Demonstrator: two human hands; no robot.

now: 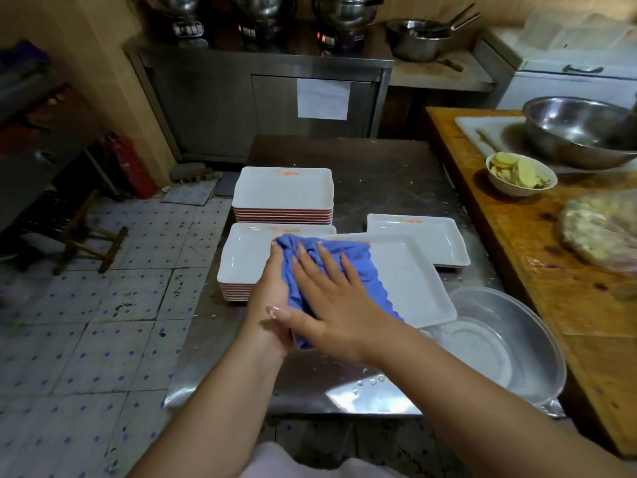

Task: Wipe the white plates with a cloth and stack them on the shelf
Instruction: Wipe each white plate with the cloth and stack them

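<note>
The right hand [331, 298] lies flat, fingers spread, pressing the blue cloth [331, 270] onto a white plate [413, 288], which the left hand [272, 298] grips at its near edge. Plate stacks [282, 191] stand at eleven o'clock; another plate [420, 239] lies at one o'clock.
</note>
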